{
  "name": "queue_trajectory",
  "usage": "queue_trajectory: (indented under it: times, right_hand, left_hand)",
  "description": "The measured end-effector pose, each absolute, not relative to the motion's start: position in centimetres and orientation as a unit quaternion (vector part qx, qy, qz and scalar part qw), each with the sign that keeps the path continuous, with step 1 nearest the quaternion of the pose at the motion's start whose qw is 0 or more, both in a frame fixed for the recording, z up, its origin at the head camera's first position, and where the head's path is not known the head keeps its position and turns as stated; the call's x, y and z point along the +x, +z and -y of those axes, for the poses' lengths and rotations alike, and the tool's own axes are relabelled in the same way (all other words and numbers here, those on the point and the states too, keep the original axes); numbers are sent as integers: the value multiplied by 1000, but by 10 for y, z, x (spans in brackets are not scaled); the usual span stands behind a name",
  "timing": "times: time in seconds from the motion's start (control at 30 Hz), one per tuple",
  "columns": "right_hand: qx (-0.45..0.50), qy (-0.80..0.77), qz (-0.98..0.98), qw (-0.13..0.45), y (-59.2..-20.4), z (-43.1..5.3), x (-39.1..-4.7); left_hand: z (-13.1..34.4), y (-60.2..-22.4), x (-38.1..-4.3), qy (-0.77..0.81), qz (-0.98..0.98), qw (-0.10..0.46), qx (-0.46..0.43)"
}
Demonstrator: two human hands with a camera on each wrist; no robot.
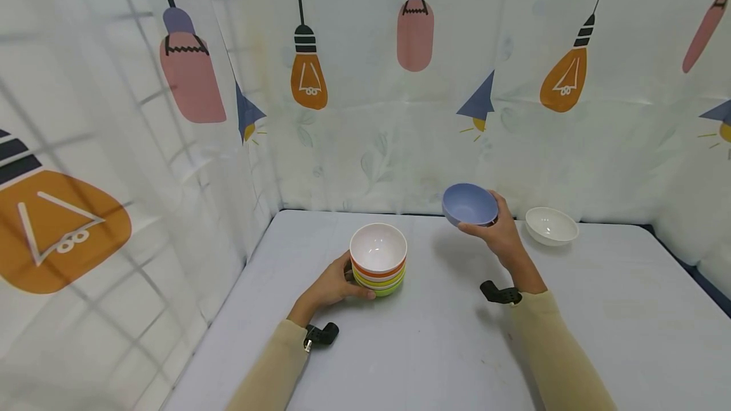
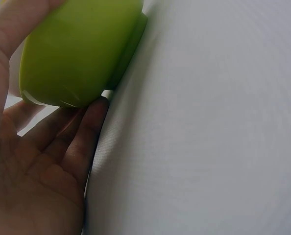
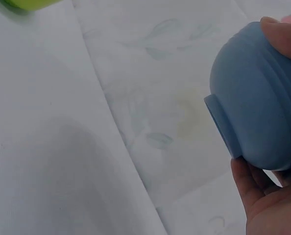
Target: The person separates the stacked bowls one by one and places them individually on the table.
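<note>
A stack of nested bowls (image 1: 379, 259) stands on the table toward the left, white inside with orange, yellow and green bands showing. My left hand (image 1: 332, 283) grips its side, thumb at the front and fingers round the back. In the left wrist view the lowest bowl (image 2: 82, 49) is bright green, with its foot close to the tabletop. My right hand (image 1: 502, 233) holds a blue bowl (image 1: 469, 203) in the air above the table's far side. The right wrist view shows the blue bowl's foot and ridged outer side (image 3: 255, 98), with the thumb near its rim.
A white bowl (image 1: 551, 226) sits near the table's back edge, right of my right hand. The table (image 1: 400, 360) has a white cover. Behind it and to the left hang curtains (image 1: 354, 144) printed with lamps.
</note>
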State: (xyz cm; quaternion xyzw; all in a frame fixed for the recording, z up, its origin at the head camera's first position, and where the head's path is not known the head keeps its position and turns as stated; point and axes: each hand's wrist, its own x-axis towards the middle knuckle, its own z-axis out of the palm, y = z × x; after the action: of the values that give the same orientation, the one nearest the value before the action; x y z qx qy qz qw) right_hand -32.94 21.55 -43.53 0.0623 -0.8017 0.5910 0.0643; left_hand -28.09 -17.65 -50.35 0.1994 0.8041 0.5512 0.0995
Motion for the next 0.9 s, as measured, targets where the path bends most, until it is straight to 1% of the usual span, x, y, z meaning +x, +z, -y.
queue_trajectory:
  times: [0.9]
  right_hand:
    - [-8,600,798,53,-476,-251,-344]
  left_hand:
    - [176,-504,-281,551,-803,100,203]
